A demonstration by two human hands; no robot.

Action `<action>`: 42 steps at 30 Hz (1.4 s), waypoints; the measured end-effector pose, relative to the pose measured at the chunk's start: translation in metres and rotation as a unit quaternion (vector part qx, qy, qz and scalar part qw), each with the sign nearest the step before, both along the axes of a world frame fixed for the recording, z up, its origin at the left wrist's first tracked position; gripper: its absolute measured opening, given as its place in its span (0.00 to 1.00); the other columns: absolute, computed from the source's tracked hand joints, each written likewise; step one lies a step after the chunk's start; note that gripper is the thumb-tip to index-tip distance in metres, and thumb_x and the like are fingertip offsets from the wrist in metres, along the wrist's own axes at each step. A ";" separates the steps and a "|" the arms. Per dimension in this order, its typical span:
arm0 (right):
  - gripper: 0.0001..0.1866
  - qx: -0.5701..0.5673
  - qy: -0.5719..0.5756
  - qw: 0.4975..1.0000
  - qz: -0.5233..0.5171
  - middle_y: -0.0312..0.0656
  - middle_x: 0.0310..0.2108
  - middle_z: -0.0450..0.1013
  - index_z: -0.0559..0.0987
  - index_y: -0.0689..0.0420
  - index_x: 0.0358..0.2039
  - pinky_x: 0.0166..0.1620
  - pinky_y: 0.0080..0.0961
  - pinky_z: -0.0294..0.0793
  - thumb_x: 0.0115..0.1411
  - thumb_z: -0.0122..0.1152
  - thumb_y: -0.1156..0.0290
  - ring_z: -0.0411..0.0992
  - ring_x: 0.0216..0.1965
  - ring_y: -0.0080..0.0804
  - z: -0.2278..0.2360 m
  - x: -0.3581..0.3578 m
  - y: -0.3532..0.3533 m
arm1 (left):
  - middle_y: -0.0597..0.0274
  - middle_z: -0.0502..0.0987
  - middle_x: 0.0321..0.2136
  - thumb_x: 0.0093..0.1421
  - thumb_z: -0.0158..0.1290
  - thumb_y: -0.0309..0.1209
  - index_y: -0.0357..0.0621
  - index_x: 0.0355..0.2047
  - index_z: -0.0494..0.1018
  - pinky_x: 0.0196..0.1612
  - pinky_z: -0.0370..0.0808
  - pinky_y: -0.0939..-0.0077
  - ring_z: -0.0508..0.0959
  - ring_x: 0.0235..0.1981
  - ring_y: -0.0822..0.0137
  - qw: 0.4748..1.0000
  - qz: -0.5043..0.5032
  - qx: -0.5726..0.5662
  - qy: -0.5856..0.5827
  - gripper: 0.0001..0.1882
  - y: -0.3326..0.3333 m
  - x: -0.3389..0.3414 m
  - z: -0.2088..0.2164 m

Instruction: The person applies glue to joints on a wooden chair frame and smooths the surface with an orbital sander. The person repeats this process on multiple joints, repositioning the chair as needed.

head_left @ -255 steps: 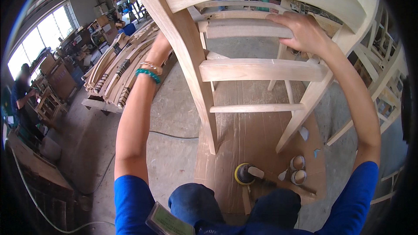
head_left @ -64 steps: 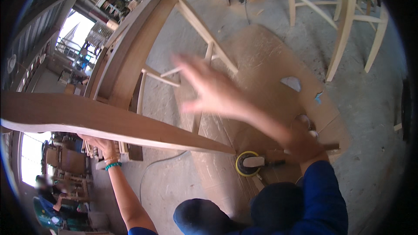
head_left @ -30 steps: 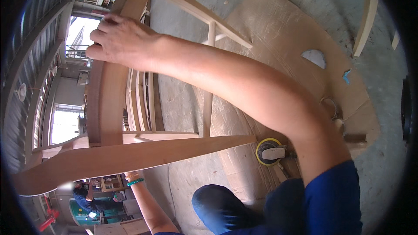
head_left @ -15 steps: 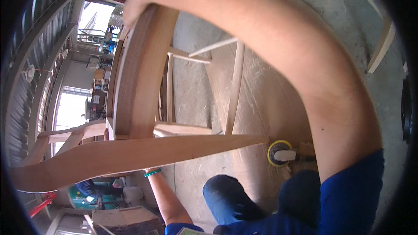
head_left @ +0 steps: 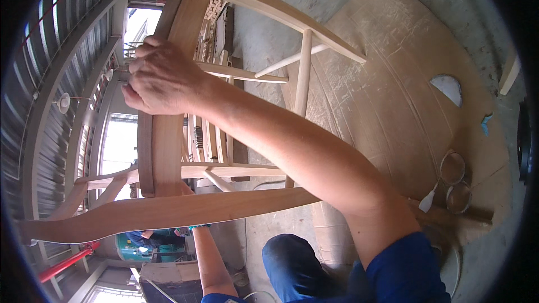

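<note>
A bare wooden chair frame (head_left: 224, 209) lies tipped on its side, its long curved back leg running across in front of me. My right hand (head_left: 160, 76) is closed, knuckles up, against the dark-edged seat rail (head_left: 168, 157); whatever is under its fingers is hidden. From below, my left forearm (head_left: 210, 258), with a teal bracelet at the wrist, passes behind the curved leg. Part of my left hand (head_left: 186, 188) shows above that leg, against the seat rail, holding the chair; most of its fingers are out of sight.
Worn brown cardboard (head_left: 382, 95) covers the floor at right, bearing a half-round white disc (head_left: 448, 90), a blue scrap (head_left: 486, 124) and round rims (head_left: 452, 167). Wooden parts (head_left: 210, 140) are stacked behind the chair. Another person (head_left: 143, 237) is beyond at lower left.
My right hand has come from the seat's far end nearer along the rail. My view has shifted, and the chair's far leg and more cardboard now show. The yellow-rimmed sander is no longer seen.
</note>
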State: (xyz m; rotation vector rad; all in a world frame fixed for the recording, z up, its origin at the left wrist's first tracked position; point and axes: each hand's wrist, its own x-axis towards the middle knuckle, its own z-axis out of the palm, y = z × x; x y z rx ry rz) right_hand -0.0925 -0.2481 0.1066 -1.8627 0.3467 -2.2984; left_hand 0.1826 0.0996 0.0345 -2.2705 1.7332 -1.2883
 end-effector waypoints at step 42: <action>0.49 0.324 0.304 0.844 0.300 0.60 0.47 0.69 0.49 0.60 0.62 0.46 0.43 0.73 0.43 0.70 0.73 0.72 0.46 0.54 -0.186 -0.023 0.208 | 0.44 0.47 0.66 0.51 0.57 0.37 0.37 0.66 0.41 0.65 0.43 0.49 0.49 0.67 0.52 0.957 -0.019 -0.232 0.173 0.49 -0.027 -0.041 -0.056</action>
